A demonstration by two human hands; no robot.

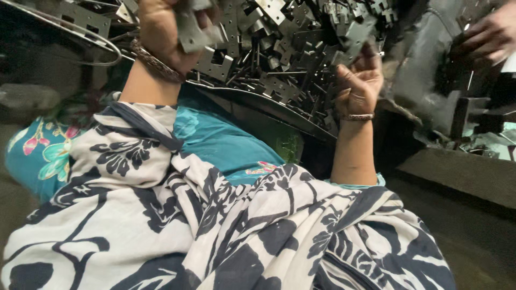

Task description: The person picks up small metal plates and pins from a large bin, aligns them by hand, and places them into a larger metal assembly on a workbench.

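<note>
Two flat grey stamped metal plates are in the person's hands, both lifted over a heap of like pieces. The left hand (161, 32) closes its fingers round one grey metal plate with a square cut-out (192, 33) near the top edge of the view; a braided metal bangle (156, 65) circles that wrist. The right hand (361, 80) pinches the lower edge of a second grey notched metal plate (357, 33) between thumb and fingers, and a thin bracelet (359, 116) sits on its wrist. Both plates hang just above the pile of dark stamped metal brackets (279, 59), which fills a shallow dark curved tray (258, 104) resting against the person's lap. A white cloth with a navy floral print (215, 231) drapes over teal fabric (226, 139) below. At the top right, another person's hand (492, 35) rests among dark metal parts.
</note>
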